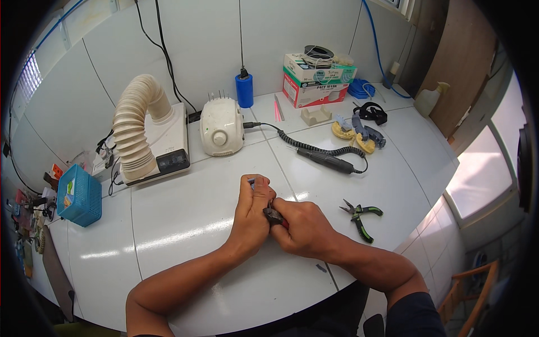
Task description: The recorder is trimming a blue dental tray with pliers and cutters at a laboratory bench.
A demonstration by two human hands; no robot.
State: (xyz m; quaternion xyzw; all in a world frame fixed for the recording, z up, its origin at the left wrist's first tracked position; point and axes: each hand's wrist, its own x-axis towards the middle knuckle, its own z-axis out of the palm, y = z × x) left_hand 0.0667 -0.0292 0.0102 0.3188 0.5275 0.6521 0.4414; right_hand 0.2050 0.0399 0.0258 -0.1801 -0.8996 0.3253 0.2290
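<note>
Left hand [251, 214]: you've closed it around a small bluish piece [251, 181], mostly hidden.
Right hand [305, 224]: your fist grips a red-handled tool [274, 217], perhaps cutters.
Piece and tool: left of the green-handled pliers [356, 212].

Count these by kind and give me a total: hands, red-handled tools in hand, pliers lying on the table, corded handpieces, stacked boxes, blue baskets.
Hands: 2 (left hand, right hand)
Red-handled tool: 1
Green-and-black pliers: 1
Corded handpiece: 1
Boxes: 2 (upper box, lower box)
Blue basket: 1
Total: 8
</note>
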